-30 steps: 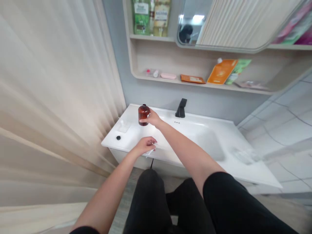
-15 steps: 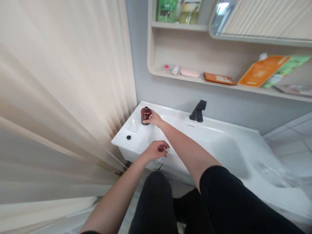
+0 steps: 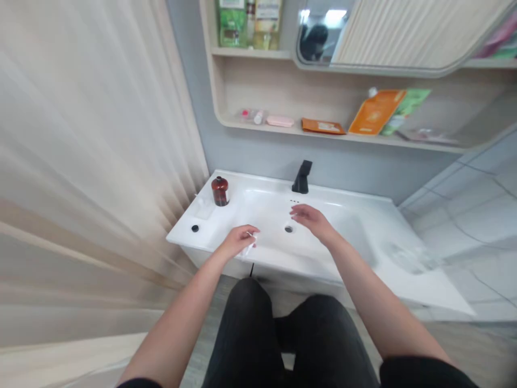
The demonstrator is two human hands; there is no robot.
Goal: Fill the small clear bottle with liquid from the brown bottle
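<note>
Over the front rim of the white sink, my left hand is closed on a small white, partly see-through thing. I cannot make out its kind. My right hand hovers above the basin near the drain, fingers apart and with nothing in it. A brown bottle with an uncovered neck and a pale label stands upright on the left of the counter. Beside it lies a clear plastic thing, blurred. A small round black piece sits closer to the front left corner.
A black faucet rises behind the basin. Clear plastic items lie on the counter's right side. Above runs a shelf with pouches and small items, below a mirror. A pleated curtain hangs at left.
My right hand has let go of the brown bottle and moved right, over the basin. The bottle stays on the counter. My left hand still holds its small thing; the view has shifted right.
</note>
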